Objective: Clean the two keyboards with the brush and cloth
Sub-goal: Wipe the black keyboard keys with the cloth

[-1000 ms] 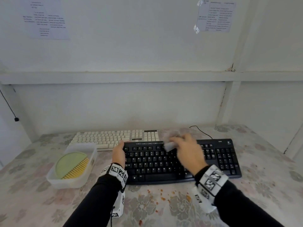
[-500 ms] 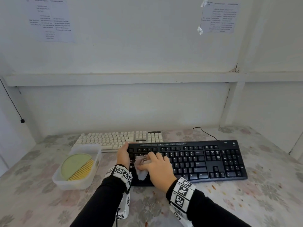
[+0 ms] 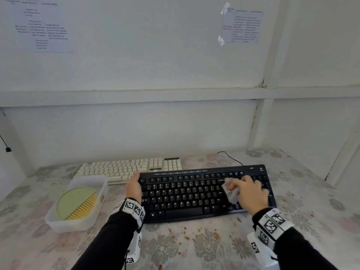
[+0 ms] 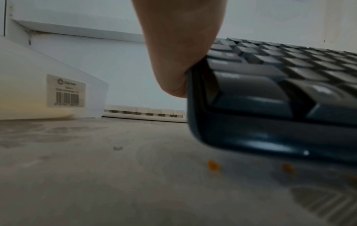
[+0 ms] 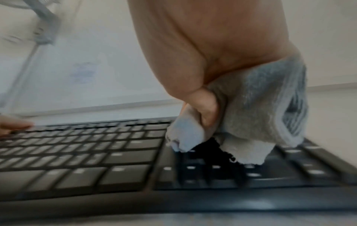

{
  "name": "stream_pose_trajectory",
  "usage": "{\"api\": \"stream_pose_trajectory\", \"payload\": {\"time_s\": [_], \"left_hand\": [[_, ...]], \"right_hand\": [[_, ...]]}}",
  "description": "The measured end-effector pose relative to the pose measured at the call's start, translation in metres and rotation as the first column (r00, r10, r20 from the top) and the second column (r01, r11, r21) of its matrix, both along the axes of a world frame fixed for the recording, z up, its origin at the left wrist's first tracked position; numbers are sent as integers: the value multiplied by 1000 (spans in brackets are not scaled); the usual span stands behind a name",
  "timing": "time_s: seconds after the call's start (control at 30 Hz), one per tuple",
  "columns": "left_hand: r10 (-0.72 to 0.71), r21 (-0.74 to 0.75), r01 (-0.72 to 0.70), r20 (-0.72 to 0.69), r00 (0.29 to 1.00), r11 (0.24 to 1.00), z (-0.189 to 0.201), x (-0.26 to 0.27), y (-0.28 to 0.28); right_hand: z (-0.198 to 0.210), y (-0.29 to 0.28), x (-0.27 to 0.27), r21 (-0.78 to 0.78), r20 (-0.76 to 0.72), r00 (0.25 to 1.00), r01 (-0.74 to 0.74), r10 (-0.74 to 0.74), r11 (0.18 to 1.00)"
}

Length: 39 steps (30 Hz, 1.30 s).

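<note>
Since half a second ago: right hand (image 3: 250,193) and cloth (image 3: 230,190) gone from the left end of the black keyboard (image 3: 194,195) over to its right part; left hand (image 3: 134,186) unmoved at the left edge.

Head view: right hand curled round the bunched grey cloth, pressing it onto keys near the right end of the main block. Left hand laid along the keyboard's left edge, thumb up at the far corner; fingers hidden, so impossible to tell how they lie. White keyboard (image 3: 126,169) behind and to the left, its near edge just beside the black one's far left corner. Green brush (image 3: 77,203) with yellow bristles lying in a translucent tub (image 3: 64,226) at the left, near the left wrist. Orange crumbs (image 3: 198,230) scattered on the flowered tablecloth (image 3: 194,252) just in front of the black keyboard.

Left wrist view: palm (image 4: 179,50) pressed against the black keyboard's (image 4: 270,94) side edge; tub (image 4: 48,94) with a barcode label at left, white keyboard (image 4: 144,113) beyond, two crumbs (image 4: 212,165) on the cloth-covered table.

Right wrist view, blurred: fingers (image 5: 204,105) pinching the grey cloth (image 5: 251,110), its lower folds touching the dark keys (image 5: 115,160).
</note>
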<state>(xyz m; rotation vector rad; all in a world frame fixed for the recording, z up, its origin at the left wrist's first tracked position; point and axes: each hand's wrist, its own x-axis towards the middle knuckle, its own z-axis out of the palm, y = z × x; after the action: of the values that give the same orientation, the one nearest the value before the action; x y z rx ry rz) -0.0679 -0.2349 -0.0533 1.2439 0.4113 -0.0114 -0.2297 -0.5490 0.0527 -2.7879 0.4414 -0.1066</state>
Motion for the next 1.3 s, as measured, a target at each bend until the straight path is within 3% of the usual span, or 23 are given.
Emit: {"api": "stream_pose_trajectory", "payload": {"time_s": [0.1, 0.2, 0.27, 0.37, 0.5, 0.57, 0.63, 0.77, 0.9, 1.0, 1.1, 1.3], "left_hand": [[14, 16, -14, 7, 1000, 1000, -29, 25, 10], [18, 23, -18, 5, 1000, 1000, 3, -2, 0], [21, 39, -22, 30, 999, 999, 26, -21, -7], [29, 29, -30, 21, 999, 999, 30, -24, -9], [-16, -36, 16, 13, 1000, 999, 16, -10, -4], [-19, -39, 19, -17, 1000, 999, 9, -6, 0], [-34, -73, 34, 2, 999, 997, -23, 21, 8], [-44, -92, 44, 2, 999, 995, 27, -24, -6], [-101, -120, 96, -42, 994, 988, 30, -28, -11], [-113, -136, 108, -28, 993, 985, 28, -25, -8], [-66, -107, 66, 6, 998, 992, 27, -24, -6], [-51, -66, 51, 6, 999, 996, 31, -24, -7]], "right_hand": [[-8, -40, -3, 117, 75, 990, 109, -119, 987], [-2, -64, -6, 172, 53, 976, 199, -211, 965], [3, -72, -5, 163, 18, 963, 264, -270, 951], [6, -65, 1, 22, -11, 956, 293, -292, 956], [24, 9, -4, -65, 108, 994, 15, -8, 998], [20, 48, 1, -83, 107, 977, -177, 185, 981], [12, 86, 5, -69, 89, 926, -361, 366, 930], [2, 153, 8, -135, -3, 822, -564, 569, 814], [-9, 191, 8, -232, -132, 761, -646, 635, 727], [-14, 187, 7, -261, -169, 756, -654, 633, 710], [-10, 160, 7, -262, -186, 786, -619, 590, 741], [5, 82, 9, -125, -147, 904, -419, 401, 899]]}}
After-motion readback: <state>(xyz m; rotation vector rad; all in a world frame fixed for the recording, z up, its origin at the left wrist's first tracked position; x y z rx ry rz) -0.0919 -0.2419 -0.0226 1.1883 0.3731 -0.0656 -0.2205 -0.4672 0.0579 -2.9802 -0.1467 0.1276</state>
